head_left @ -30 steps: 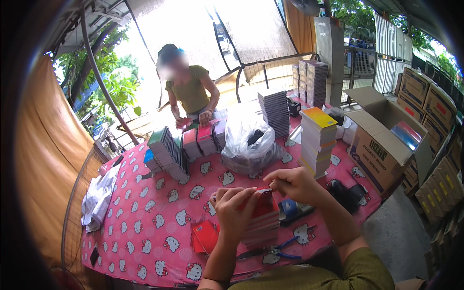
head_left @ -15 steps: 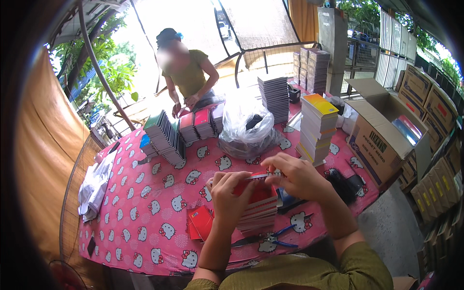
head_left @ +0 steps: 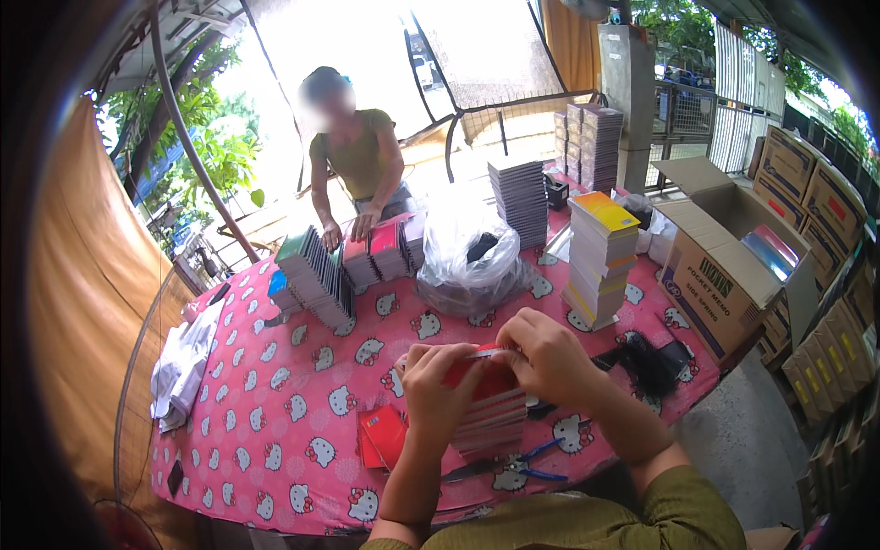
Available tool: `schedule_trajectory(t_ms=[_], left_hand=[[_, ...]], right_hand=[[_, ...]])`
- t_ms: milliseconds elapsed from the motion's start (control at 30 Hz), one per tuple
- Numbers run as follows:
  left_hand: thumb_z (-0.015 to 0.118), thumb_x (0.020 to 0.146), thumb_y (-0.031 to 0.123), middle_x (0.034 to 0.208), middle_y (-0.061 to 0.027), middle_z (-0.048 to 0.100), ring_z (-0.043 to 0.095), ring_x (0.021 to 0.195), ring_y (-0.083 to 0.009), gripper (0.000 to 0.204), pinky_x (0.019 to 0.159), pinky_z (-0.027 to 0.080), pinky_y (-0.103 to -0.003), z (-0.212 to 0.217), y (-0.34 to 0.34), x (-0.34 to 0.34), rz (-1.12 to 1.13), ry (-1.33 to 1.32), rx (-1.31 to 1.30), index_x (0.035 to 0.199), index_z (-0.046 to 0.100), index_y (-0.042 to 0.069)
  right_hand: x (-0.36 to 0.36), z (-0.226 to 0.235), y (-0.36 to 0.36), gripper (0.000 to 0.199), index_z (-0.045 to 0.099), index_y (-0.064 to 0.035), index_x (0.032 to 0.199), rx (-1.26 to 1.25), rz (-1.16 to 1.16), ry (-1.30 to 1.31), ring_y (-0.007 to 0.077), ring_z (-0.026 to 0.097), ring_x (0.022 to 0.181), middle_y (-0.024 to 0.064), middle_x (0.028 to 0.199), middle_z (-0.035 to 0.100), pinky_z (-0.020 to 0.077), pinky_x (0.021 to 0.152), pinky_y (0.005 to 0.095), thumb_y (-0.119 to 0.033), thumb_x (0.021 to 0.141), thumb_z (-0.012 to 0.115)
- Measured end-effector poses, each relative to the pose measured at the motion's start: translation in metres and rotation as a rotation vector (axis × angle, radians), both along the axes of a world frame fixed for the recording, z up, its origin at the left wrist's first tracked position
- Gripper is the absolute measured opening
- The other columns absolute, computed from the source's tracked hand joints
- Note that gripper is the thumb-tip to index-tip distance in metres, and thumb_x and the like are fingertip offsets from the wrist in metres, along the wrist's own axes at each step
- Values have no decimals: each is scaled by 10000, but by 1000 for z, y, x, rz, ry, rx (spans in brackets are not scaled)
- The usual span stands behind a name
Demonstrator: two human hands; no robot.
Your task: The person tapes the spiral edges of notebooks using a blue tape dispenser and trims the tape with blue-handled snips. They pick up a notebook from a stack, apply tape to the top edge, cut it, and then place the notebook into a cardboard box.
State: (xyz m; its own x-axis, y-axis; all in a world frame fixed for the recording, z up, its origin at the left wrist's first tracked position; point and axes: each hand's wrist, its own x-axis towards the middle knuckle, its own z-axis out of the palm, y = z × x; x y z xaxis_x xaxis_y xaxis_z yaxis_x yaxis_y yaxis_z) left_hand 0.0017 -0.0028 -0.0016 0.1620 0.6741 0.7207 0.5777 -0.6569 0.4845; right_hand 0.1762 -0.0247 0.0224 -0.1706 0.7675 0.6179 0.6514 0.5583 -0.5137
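Note:
A small red spiral notebook (head_left: 487, 352) is gripped by its edge between my two hands, above a stack of notebooks (head_left: 490, 424) with pale page edges. My left hand (head_left: 434, 380) is closed on the notebook's left side, fingers bent over it. Thumb and fingers of my right hand (head_left: 543, 353) pinch the right end of the same edge, partly hiding it. Left of the stack, loose red notebooks (head_left: 380, 437) lie on the table. Pliers with blue handles (head_left: 543, 475) rest at the stack's near right.
Pink cat-print cloth (head_left: 302, 412) covers the table. Across it a person (head_left: 357, 165) touches rows of notebooks (head_left: 316, 275). A clear plastic bag (head_left: 469, 261), a yellow-topped stack (head_left: 600, 261) and a dark stack (head_left: 519, 203) stand mid-table. An open carton (head_left: 715, 275) is at right.
My right hand has moved slightly left, toward my left hand along the notebook's edge. Across the table, the other person's hands have come down onto the notebooks.

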Motion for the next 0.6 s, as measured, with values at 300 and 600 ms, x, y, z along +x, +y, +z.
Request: schedule_trajectory(t_ms=[300,600], left_hand=[[824,638,159,804,-14,706,603,774,-178,243,783,456,-326,4,-1,0,3,27,-5,854,728,100],[829,663,203,825,-2,696,592,798,-180,296,796,406,-358,2,-2,2,-54,-10,-63,923,711,125]], right_hand=[[-1,-1,-14,137,591,-18,861,377,-86,-81,329,605,858,140,899,608,486,728,403,-131,817,653],[102,-216,-4,403,558,-81,1055,-429,-283,-457,305,558,1063,123,1098,585,495,799,456,-181,711,742]])
